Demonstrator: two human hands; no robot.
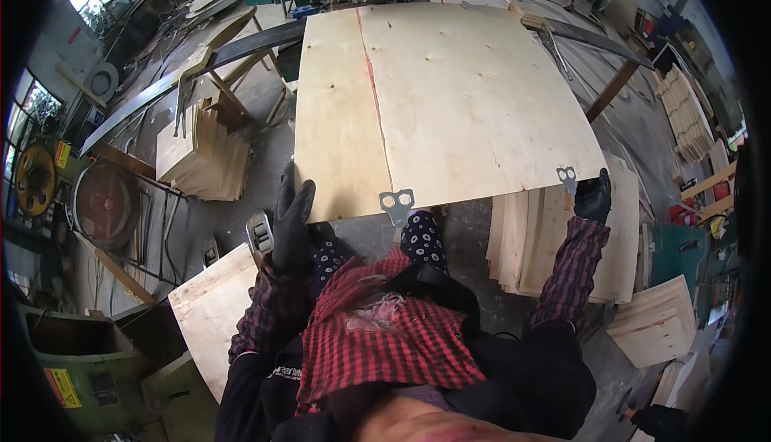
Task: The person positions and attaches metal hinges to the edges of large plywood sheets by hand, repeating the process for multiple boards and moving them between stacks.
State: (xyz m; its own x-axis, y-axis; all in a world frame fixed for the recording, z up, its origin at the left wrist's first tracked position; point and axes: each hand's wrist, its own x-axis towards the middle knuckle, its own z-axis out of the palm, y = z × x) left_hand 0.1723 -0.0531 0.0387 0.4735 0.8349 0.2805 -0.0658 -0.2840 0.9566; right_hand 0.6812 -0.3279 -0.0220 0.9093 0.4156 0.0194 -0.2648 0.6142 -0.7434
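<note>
In the head view, a wooden board [466,96] reaches from the centre toward one o'clock; at nine o'clock the left hand [292,213] touches its near corner, thumb spread from straightened fingers, while the right hand [593,198] curls at three o'clock, its hold unclear. Metal plates [396,206] already sit along the near edge; laying it down seems well advanced, letting go not yet done.

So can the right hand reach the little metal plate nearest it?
Probably yes: the right hand is at a corner of the wooden board, close beside the metal plate, and nothing seems to block the way.
</note>
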